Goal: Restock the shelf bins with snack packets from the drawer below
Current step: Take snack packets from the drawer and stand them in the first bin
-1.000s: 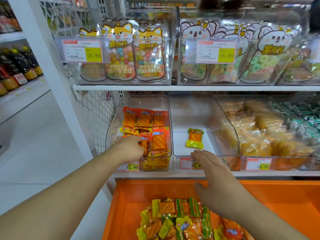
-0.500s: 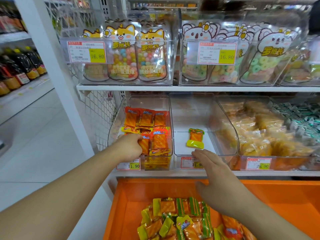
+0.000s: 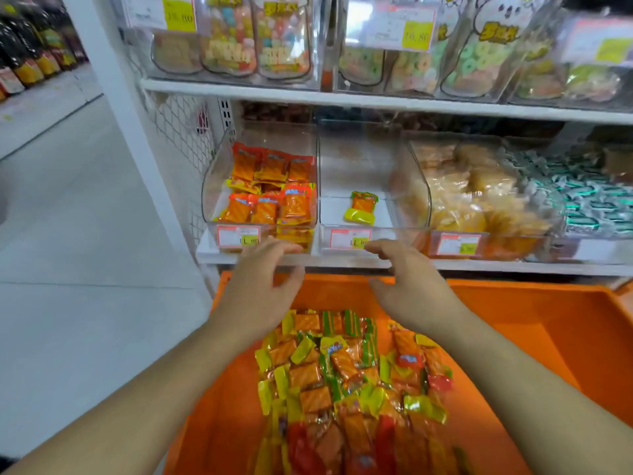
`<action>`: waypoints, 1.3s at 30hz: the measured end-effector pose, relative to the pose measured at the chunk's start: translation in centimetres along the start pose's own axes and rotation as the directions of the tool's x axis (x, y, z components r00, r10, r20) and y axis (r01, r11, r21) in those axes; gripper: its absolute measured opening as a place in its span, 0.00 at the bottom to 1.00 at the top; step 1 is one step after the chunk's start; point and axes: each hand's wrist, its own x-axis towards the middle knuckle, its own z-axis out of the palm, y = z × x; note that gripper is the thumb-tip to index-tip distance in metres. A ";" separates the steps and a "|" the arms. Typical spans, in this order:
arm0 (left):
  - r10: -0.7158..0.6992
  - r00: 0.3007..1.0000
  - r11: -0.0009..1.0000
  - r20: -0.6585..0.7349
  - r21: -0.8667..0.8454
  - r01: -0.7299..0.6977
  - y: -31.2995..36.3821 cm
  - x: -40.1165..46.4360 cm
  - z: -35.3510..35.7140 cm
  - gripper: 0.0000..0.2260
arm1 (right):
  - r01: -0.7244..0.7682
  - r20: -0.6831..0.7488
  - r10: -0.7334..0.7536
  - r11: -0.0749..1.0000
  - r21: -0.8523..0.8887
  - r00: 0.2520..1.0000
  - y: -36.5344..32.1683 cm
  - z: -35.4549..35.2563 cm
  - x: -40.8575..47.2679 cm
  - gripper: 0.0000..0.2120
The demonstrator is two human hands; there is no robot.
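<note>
Two hands over the drawer
Left hand [image 3: 263, 282] and right hand [image 3: 407, 286] hang spread, fingers loose, holding nothing, above the orange drawer [image 3: 513, 323].

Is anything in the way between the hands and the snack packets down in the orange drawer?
Nothing visible. The left hand and right hand hover open above the snack packets in the orange drawer, which lie uncovered just below them.

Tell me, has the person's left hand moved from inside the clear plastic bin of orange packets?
Yes. The left hand has come out of the clear plastic bin of orange packets, down toward the orange drawer, and hovers open, holding nothing.
</note>
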 end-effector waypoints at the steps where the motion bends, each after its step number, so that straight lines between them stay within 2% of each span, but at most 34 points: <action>1: -0.017 0.999 1.000 0.034 -0.013 0.018 -0.2 -1.3 1.3 0.14 | -0.040 0.019 0.040 0.999 0.005 0.999 0.7 0.8 -0.7 0.26; 3: -0.088 0.982 0.996 0.166 -0.009 0.091 -1.2 -3.8 4.3 0.13 | -0.105 0.092 0.107 0.994 -0.026 0.990 2.2 2.8 -2.1 0.23; 5: -0.173 0.934 0.984 0.312 0.014 0.178 -3.0 -6.1 7.2 0.13 | -0.144 0.207 0.162 0.985 -0.096 0.965 3.8 5.2 -3.5 0.22; 9: -0.284 0.800 0.958 0.529 0.131 0.254 -6.4 -9.2 11.4 0.16 | -0.202 0.438 0.261 0.963 -0.176 0.860 7.1 9.3 -5.9 0.28; 12: -0.327 0.670 0.940 0.666 0.157 0.302 -8.3 -10.5 13.8 0.19 | -0.199 0.535 0.293 0.953 -0.227 0.792 9.5 11.5 -6.9 0.29; 15: -0.276 0.543 0.956 0.793 0.165 0.244 -9.4 -10.8 16.4 0.21 | -0.218 0.603 0.336 0.940 -0.263 0.723 12.5 13.6 -7.3 0.29; 18: -0.237 0.390 0.970 0.890 0.198 0.138 -10.1 -9.9 18.7 0.23 | -0.190 0.689 0.359 0.931 -0.311 0.630 15.5 15.6 -7.8 0.25; 20: -0.221 0.328 0.974 0.918 0.192 0.120 -11.0 -9.5 20.1 0.25 | -0.156 0.726 0.361 0.929 -0.336 0.585 17.0 16.7 -8.2 0.20; 22: -0.205 0.296 0.976 0.933 0.172 0.132 -11.9 -9.9 21.4 0.25 | -0.152 0.747 0.360 0.930 -0.335 0.558 18.4 17.6 -8.6 0.15; 28: -0.223 0.371 0.966 0.901 0.153 0.208 -12.5 -11.4 23.6 0.18 | -0.097 0.759 0.393 0.909 -0.405 0.519 20.1 19.6 -9.1 0.12; 32: -0.230 0.449 0.973 0.863 0.194 0.125 -11.4 -12.2 24.0 0.14 | -0.095 0.771 0.405 0.905 -0.415 0.492 20.3 20.0 -8.8 0.12; 35: -0.218 0.494 0.976 0.842 0.199 0.091 -10.6 -12.6 24.0 0.09 | -0.081 0.766 0.389 0.909 -0.408 0.512 19.9 19.5 -8.7 0.13; 37: -0.179 0.483 0.982 0.857 0.185 0.037 -10.4 -12.8 23.9 0.06 | -0.094 0.751 0.380 0.914 -0.394 0.540 19.6 18.9 -8.6 0.13; 39: -0.168 0.471 0.985 0.866 0.168 0.043 -10.4 -12.8 23.6 0.05 | -0.124 0.724 0.376 0.917 -0.378 0.578 19.1 18.0 -8.3 0.13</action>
